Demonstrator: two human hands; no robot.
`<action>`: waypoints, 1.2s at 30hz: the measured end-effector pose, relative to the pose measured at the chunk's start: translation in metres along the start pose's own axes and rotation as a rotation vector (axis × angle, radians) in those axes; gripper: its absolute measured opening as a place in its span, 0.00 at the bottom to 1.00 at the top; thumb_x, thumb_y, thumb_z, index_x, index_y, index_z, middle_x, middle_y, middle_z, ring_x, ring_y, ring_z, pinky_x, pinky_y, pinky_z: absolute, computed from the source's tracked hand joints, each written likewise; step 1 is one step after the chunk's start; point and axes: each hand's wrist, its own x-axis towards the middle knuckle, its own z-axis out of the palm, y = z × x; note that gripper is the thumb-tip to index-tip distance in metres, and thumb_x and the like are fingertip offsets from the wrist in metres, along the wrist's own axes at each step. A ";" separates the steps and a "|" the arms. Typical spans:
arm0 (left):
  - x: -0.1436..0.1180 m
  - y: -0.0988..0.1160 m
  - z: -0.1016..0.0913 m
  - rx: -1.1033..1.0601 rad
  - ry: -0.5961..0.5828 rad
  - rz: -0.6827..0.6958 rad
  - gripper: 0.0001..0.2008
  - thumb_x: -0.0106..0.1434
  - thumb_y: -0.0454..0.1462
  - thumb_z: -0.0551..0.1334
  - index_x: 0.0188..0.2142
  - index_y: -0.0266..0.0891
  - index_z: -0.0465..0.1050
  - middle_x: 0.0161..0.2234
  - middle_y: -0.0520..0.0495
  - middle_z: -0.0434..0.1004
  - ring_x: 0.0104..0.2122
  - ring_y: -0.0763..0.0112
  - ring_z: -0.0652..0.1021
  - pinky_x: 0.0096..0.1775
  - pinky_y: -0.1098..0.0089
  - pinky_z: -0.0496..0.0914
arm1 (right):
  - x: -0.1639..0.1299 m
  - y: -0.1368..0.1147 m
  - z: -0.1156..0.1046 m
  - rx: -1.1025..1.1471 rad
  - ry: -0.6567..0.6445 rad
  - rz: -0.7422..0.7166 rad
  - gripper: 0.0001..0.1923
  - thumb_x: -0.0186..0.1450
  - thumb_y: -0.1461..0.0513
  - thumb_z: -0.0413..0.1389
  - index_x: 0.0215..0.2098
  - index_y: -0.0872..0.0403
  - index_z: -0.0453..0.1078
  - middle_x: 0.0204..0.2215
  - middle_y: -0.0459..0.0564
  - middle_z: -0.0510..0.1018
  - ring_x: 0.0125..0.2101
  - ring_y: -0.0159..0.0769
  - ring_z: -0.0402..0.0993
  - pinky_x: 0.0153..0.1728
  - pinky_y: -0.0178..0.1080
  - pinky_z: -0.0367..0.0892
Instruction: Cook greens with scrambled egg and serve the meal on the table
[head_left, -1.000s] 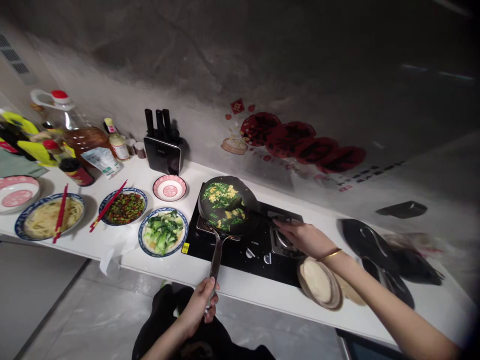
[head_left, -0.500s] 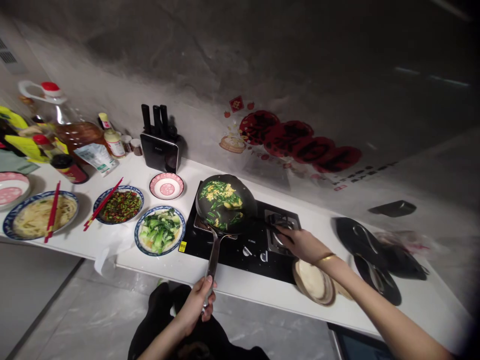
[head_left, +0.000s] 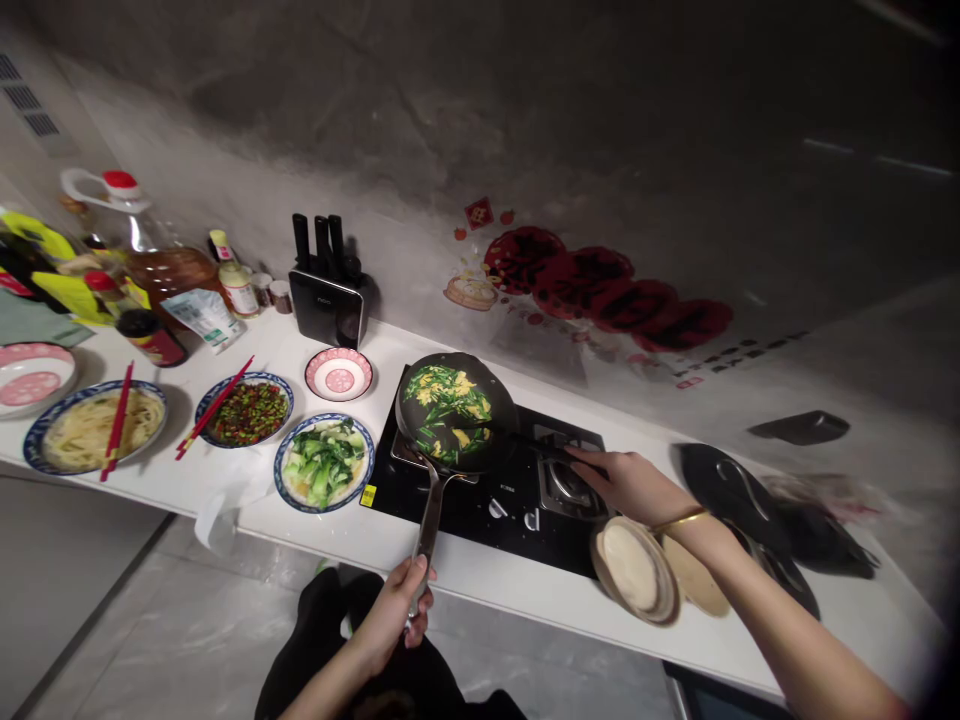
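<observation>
Green leaves and yellow egg sit mixed in the pan (head_left: pixel 454 412) on the stove (head_left: pixel 487 480). The left hand (head_left: pixel 405 600) grips the pan handle tight. The right hand (head_left: pixel 630 482) is closed around a dark spatula (head_left: pixel 525 440). Three dishes already wait on the desk (head_left: pixel 247 500); this food is not yet served.

White counter (head_left: pixel 480 575): hob (head_left: pixel 491 490), knife block (head_left: pixel 328 300), noodle plate (head_left: pixel 94 432), greens plate (head_left: pixel 324 462), bottles (head_left: pixel 150 270).

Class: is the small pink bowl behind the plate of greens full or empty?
Empty: the pink bowl shows only its bare patterned inside.
</observation>
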 end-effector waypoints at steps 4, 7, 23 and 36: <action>0.000 0.000 -0.001 0.001 -0.002 -0.012 0.34 0.42 0.66 0.57 0.33 0.40 0.61 0.16 0.61 0.58 0.10 0.84 0.56 0.14 0.77 0.46 | -0.003 -0.003 0.002 0.004 -0.061 0.018 0.21 0.65 0.59 0.44 0.52 0.51 0.70 0.31 0.49 0.82 0.31 0.39 0.78 0.33 0.35 0.70; -0.001 0.001 0.000 0.004 0.007 -0.014 0.34 0.41 0.66 0.57 0.33 0.40 0.60 0.16 0.61 0.58 0.09 0.84 0.56 0.14 0.77 0.46 | 0.008 -0.014 0.009 -0.037 -0.115 0.051 0.20 0.65 0.59 0.45 0.52 0.50 0.70 0.40 0.50 0.80 0.39 0.40 0.77 0.39 0.36 0.69; 0.003 -0.002 -0.001 0.000 -0.009 0.025 0.33 0.44 0.65 0.57 0.34 0.40 0.60 0.16 0.61 0.58 0.09 0.84 0.56 0.13 0.77 0.47 | 0.075 -0.052 0.008 -0.148 0.020 0.072 0.21 0.67 0.57 0.42 0.53 0.52 0.67 0.36 0.56 0.80 0.37 0.42 0.77 0.37 0.39 0.67; 0.003 -0.002 0.000 -0.001 -0.012 0.024 0.34 0.43 0.66 0.56 0.33 0.40 0.60 0.16 0.61 0.58 0.09 0.84 0.56 0.13 0.77 0.47 | 0.058 -0.007 0.009 0.039 -0.044 0.106 0.18 0.65 0.59 0.45 0.48 0.52 0.73 0.39 0.52 0.80 0.38 0.39 0.77 0.37 0.36 0.67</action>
